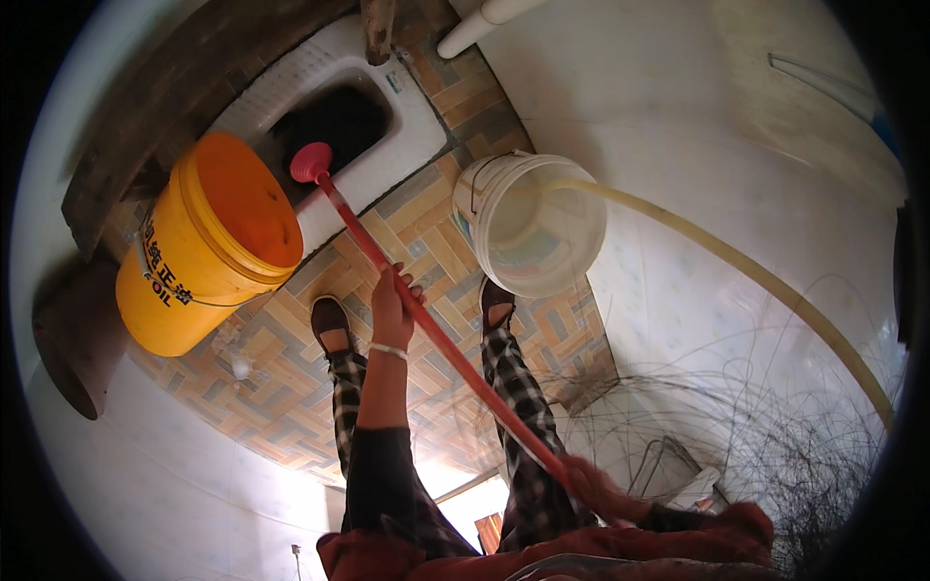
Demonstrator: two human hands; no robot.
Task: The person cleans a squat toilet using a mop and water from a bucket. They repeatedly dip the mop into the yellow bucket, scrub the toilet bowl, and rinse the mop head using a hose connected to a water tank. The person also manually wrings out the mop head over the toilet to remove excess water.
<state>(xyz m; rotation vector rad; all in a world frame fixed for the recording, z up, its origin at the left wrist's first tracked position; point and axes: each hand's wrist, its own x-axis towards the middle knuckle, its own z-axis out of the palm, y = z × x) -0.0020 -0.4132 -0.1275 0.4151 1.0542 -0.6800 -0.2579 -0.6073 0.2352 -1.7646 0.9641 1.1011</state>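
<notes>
Both my hands hold the long red handle of a plunger. My left hand wraps around its middle, and a pale band circles that wrist. Close to my body, my right hand grips the handle's rear end, slightly blurred. The plunger's pink rubber cup is over the near side of a white ceramic squat toilet, by its dark basin; whether it touches the ceramic I cannot tell. A yellow plastic bucket with an orange-looking inside stands left of the cup, bearing writing.
A white bucket stands on the right by the wall, with a yellowish hose running into it. Dark wooden boards lie along the far left. A brown bin-like container sits at the left wall. A white pipe is behind.
</notes>
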